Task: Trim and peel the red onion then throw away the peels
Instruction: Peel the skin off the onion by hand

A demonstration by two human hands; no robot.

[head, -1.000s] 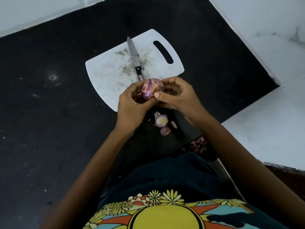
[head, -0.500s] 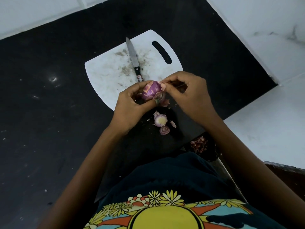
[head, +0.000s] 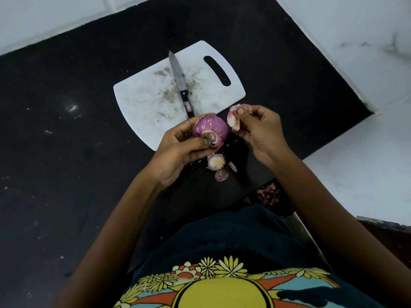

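There is one red onion [head: 210, 129], and the left hand [head: 178, 152] holds it up over the near edge of the one white cutting board [head: 153, 101]. The fingers wrap around the far side of the onion and the thumb presses near its cut end, which faces the camera. The onion's skin is purple with pale spots. The right hand [head: 260, 132] is just beside it, not touching the onion. It pinches one piece of peel [head: 233, 118] between thumb and fingers. That peel is pale pink and curls a bit, and it sits very close to the right side of the onion. One knife [head: 180, 85] lies flat on the board with its tip pointing away and its dark handle pointing at the left hand. No hand touches the knife. The board has one long hole for a handle in its far right corner, and it has brown smudges on it. The board rests on a black counter [head: 66, 152]. On the counter, under the hands, lie three onion bits: one cut end [head: 215, 162] with a yellow middle, one smaller cut end [head: 221, 175] just in front of it, and one tiny scrap of peel [head: 232, 166] to the right. Lower down, past the counter edge, a dark bin [head: 269, 194] holds a heap of reddish peels.
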